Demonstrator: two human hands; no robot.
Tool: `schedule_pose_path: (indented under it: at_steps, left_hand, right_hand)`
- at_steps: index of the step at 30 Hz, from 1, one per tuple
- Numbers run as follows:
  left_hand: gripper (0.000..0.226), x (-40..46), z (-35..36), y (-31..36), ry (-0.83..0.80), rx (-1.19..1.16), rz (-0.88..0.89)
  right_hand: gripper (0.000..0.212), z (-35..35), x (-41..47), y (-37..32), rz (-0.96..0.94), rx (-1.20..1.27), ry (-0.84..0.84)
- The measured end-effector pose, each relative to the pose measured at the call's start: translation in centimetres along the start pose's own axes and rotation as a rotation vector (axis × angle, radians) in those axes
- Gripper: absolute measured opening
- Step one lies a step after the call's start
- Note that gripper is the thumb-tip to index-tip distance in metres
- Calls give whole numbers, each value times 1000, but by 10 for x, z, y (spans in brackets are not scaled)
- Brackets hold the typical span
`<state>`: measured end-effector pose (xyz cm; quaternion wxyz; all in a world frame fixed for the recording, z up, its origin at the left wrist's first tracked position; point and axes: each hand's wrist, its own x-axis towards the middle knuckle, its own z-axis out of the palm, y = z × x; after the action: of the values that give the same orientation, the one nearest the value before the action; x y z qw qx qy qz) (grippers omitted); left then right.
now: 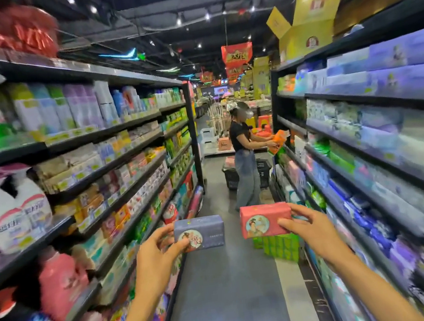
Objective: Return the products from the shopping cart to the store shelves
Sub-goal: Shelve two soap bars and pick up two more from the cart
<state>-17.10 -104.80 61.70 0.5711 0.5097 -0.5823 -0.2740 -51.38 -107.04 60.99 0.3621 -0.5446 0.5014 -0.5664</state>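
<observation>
I stand in a store aisle between two long runs of shelves. My left hand (156,254) grips a grey-purple box (201,232) with a round picture on its front, held at chest height over the aisle floor. My right hand (309,231) grips a pink box (266,219) of the same shape with a similar round picture. The two boxes are side by side, a small gap between them. No shopping cart of mine is in view.
The left shelves (115,170) hold soaps, bottles and packs. The right shelves (365,145) hold wrapped tissue packs. Green packs (281,248) are stacked on the floor at the right. Farther down, a person (244,156) with a black basket (234,176) holds an orange pack.
</observation>
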Motion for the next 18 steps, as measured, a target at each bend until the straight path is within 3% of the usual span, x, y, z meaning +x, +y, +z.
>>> schedule_pose_path:
  at_steps: [8,18]
  left_hand:
    - [38,171,55,-68,38,69,-10]
    - [33,384,112,-137,172,166,-9]
  right_hand:
    - [42,39,184,44,5,66,4]
    - [49,104,450,106,-21,89,-143]
